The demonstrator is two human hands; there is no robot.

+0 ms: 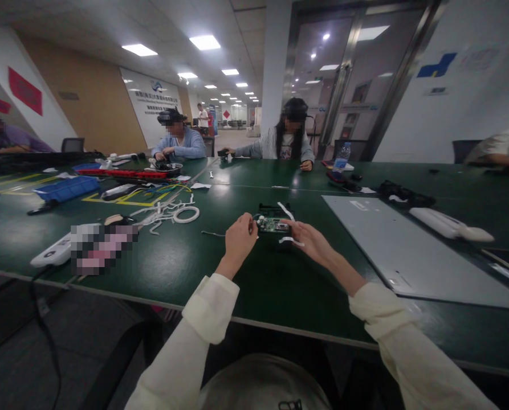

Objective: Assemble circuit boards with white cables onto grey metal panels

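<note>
A small green circuit board (275,225) with white connectors at its left end is in front of me, over the table. My right hand (309,240) grips the board's right end, thumb and fingers at its edge. My left hand (241,236) is closed in a pinch at the board's left end. A thin grey cable (214,233) runs out to the left from behind that hand; its end at the fingertips is mostly hidden. White flat strips (286,211) stick out above and below the board's right side. Just behind the board lies a black frame-like part (275,209).
A grey metal panel (408,250) lies to the right. On the left are white cables (169,215), a power strip (61,246) and a blue tray (68,189). Two people with headsets sit across the green table (169,273); a water bottle (342,157) stands at the far side.
</note>
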